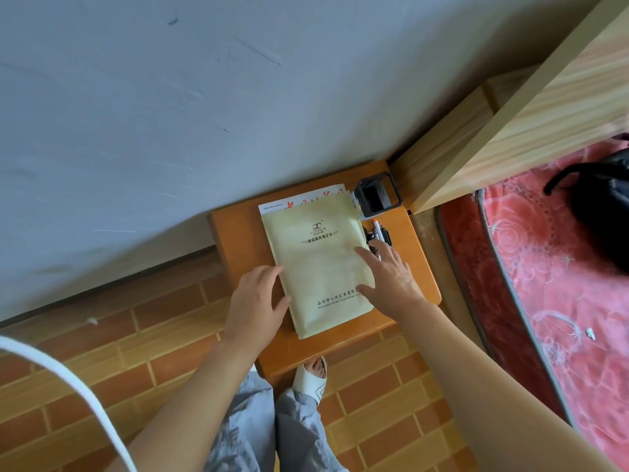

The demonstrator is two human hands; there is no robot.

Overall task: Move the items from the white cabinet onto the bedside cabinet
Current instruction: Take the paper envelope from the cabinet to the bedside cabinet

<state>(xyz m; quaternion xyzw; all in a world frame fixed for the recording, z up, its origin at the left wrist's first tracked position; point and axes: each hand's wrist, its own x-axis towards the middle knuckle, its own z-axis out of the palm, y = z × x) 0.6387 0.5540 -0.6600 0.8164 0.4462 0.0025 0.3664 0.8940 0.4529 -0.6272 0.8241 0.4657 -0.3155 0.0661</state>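
With both grips released, the left hand (253, 301) and right hand (391, 277) lie flat on the pale notebook (318, 260) already on the bedside cabinet (238, 229), where a sideways nudge risks shoving the pens (377, 233) off its surface.

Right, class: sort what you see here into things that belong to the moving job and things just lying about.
Job:
pale yellow paper envelope
printed white sheet beneath it
black mesh pen holder
loose pens
orange wooden bedside cabinet
left hand
right hand

Lying about:
black bag
red patterned mattress
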